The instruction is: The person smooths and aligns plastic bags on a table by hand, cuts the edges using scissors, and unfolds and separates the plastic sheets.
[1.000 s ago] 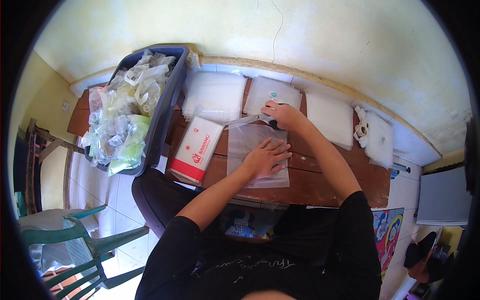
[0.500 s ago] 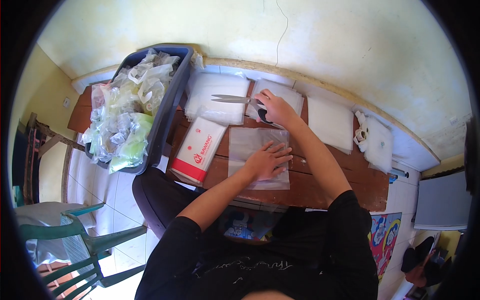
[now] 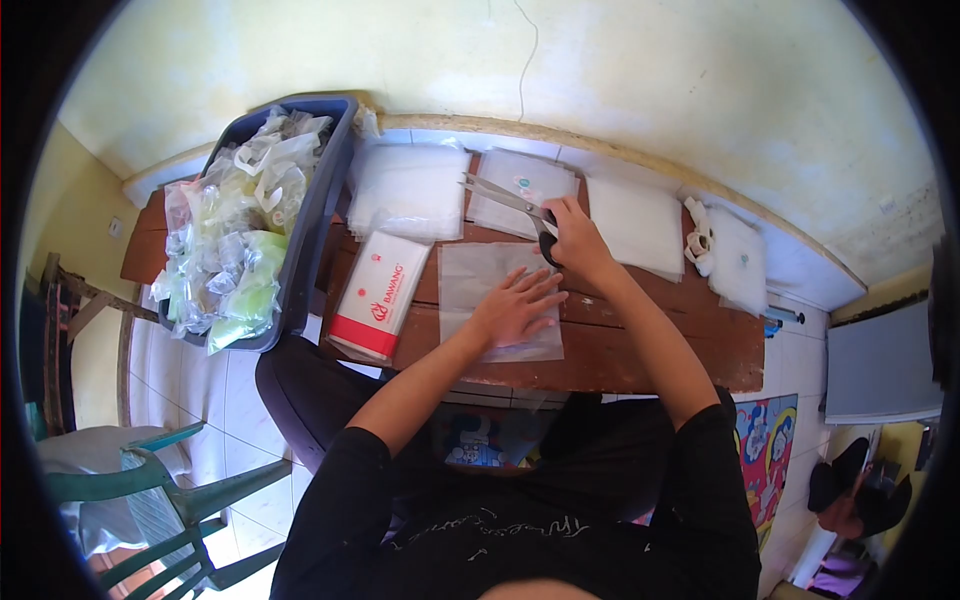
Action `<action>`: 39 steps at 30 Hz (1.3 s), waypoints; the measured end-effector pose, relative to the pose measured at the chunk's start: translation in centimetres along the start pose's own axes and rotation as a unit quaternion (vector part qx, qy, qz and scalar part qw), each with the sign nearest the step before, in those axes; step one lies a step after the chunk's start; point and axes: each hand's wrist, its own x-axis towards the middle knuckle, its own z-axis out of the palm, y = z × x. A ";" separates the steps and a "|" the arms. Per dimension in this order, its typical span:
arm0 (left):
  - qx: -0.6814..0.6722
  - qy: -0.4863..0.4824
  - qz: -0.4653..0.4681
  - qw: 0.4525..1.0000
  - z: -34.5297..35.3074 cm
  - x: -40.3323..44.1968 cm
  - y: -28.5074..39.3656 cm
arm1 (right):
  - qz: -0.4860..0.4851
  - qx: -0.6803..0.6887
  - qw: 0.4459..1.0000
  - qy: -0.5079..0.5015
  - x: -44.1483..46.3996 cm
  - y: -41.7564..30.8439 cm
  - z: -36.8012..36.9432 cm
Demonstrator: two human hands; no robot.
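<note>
Fingers spread, my left hand [image 3: 517,307] lies flat on a clear plastic bag [image 3: 462,280] on the brown wooden table. My right hand [image 3: 578,240] grips a pair of scissors [image 3: 512,197] by the black handles, above the bag's upper right corner. The blades point up and left and are slightly apart, over the gap between two stacks of plastic bags. Left of the single bag lies a white and red pack [image 3: 382,295] printed "BAWANG". Beyond the scissors is a stack of clear bags [image 3: 535,178] with a small blue-green print.
A dark blue tub [image 3: 318,215] heaped with plastic bags stands at the left. More stacks of clear sheets lie at the back left [image 3: 410,185] and right [image 3: 635,222]. A white roll of strap [image 3: 697,238] sits near the far right stack [image 3: 738,260]. A green chair [image 3: 165,490] stands lower left.
My right hand has turned the scissors so the blades angle up and left, and brought them slightly lower and nearer my left hand. The camera view has shifted a little. My left hand stays on the bag.
</note>
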 end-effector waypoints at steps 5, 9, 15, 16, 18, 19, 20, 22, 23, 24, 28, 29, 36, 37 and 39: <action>0.020 0.031 0.015 0.999 -1.1 -0.1 1.0 | 0.035 -0.005 0.999 0.020 -6.9 1.9 -1.2; 0.019 0.002 0.007 1.000 -2.6 -1.0 1.7 | 0.148 -0.015 0.989 -0.016 -9.9 1.7 -3.3; -0.026 -0.029 -0.124 0.991 -3.6 -4.1 2.1 | 0.174 -0.038 0.984 -0.021 -11.8 2.4 -3.1; -0.026 -0.034 -0.128 0.991 -3.4 -4.5 1.9 | 0.176 -0.036 0.983 -0.028 -11.9 2.5 -2.9; -0.035 -0.017 -0.130 0.991 -2.8 -5.0 1.6 | 0.179 -0.037 0.983 -0.031 -12.0 2.4 -2.9; -0.046 0.000 -0.133 0.990 -2.4 -5.1 1.5 | 0.175 -0.036 0.983 -0.031 -12.2 2.3 -2.8; -0.048 0.000 -0.132 0.990 -2.2 -5.2 1.5 | 0.172 -0.035 0.984 -0.032 -12.3 2.3 -2.8; -0.064 0.023 -0.147 0.987 -1.7 -5.2 1.5 | 0.176 -0.038 0.983 -0.036 -12.7 2.6 -2.8; -0.066 0.022 -0.146 0.987 -1.6 -5.1 1.5 | 0.179 -0.038 0.982 -0.041 -12.8 2.7 -2.9; -0.072 0.037 -0.150 0.985 -1.6 -5.0 1.5 | 0.181 -0.039 0.982 -0.041 -13.0 2.7 -3.0; -0.087 0.063 -0.178 0.978 -1.5 -4.7 1.2 | 0.189 -0.033 0.980 -0.049 -13.4 2.8 -3.4; -0.087 0.063 -0.178 0.978 -1.3 -4.7 1.0 | 0.203 -0.032 0.977 -0.061 -13.4 3.0 -3.5; -0.091 0.068 -0.167 0.979 -2.1 -4.1 1.4 | 0.235 -0.081 0.962 -0.114 -13.2 3.4 -3.3; -0.093 0.067 -0.170 0.979 -2.3 -4.0 1.5 | 0.219 -0.109 0.960 -0.132 -13.2 3.1 -3.3; -0.101 0.067 -0.174 0.977 -2.7 -3.9 1.1 | 0.204 -0.138 0.958 -0.150 -12.7 2.0 -3.8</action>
